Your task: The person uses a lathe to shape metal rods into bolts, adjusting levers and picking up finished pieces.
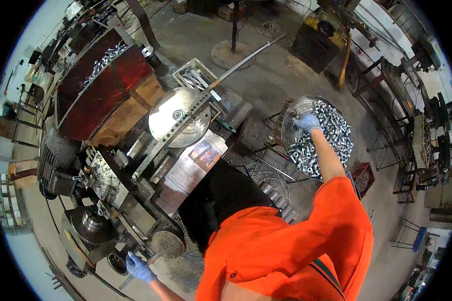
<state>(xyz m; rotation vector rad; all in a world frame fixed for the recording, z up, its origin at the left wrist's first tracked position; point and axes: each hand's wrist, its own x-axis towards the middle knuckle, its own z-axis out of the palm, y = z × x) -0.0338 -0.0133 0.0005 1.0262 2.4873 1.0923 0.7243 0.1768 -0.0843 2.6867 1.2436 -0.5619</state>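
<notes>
- Metal fittings [334,128], short, shiny and apparently hollow, are heaped in a round perforated basket [302,104] to the person's right, piled more toward its far right side.
- Each one should prove rigid, small and fairly weighty, hard to break, perhaps slick if oiled; a pinch around the outer wall looks the surest hold, since the loose heap would probably roll and shift under the fingers.
- The right hand [308,123], in a pale blue glove, is at the left part of the heap, within the basket; whether its fingers have closed on a piece, I cannot tell.
- The left hand [141,267], gloved alike, is well apart from it, low by a black handwheel [117,263] and against a thin rod; its grip is unclear.
- Between them stands a grimy machine with a large bright disc [173,113] and a printed sheet [198,160].
- The workshop floor [374,215] is grey and stained; a red bin [125,67] holds more metal pieces, and a broom [344,62] stands farther off.
</notes>
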